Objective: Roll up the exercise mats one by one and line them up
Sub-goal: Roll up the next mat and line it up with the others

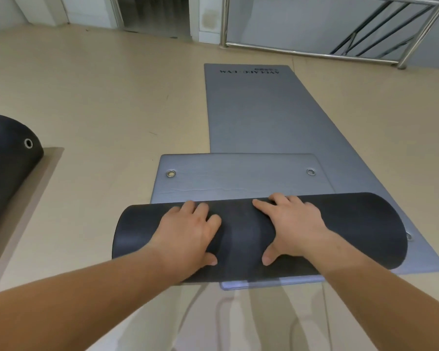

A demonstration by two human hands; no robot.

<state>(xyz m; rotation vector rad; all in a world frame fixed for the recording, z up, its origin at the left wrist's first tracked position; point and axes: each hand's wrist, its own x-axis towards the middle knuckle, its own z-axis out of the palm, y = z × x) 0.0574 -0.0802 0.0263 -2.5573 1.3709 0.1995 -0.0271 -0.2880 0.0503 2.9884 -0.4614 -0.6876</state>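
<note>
A mat, dark on the outside and grey inside, is nearly all rolled into a thick dark roll [352, 224] in front of me. Its last flat grey end [238, 178], with two metal eyelets, lies just beyond the roll. My left hand [190, 229] and my right hand [292, 224] both press palm-down on top of the roll, fingers spread over its far side. Under it a second grey mat [259, 112] lies flat on the floor and stretches away from me, printed lettering at its far end. At the left edge lies another rolled dark mat [5, 158].
The beige floor [99, 97] stretches to the left and ahead. A steel railing [314, 50] runs across the back right. A dark doorway [155, 13] opens at the back. The left roll rests on a brownish strip [28, 198] of floor.
</note>
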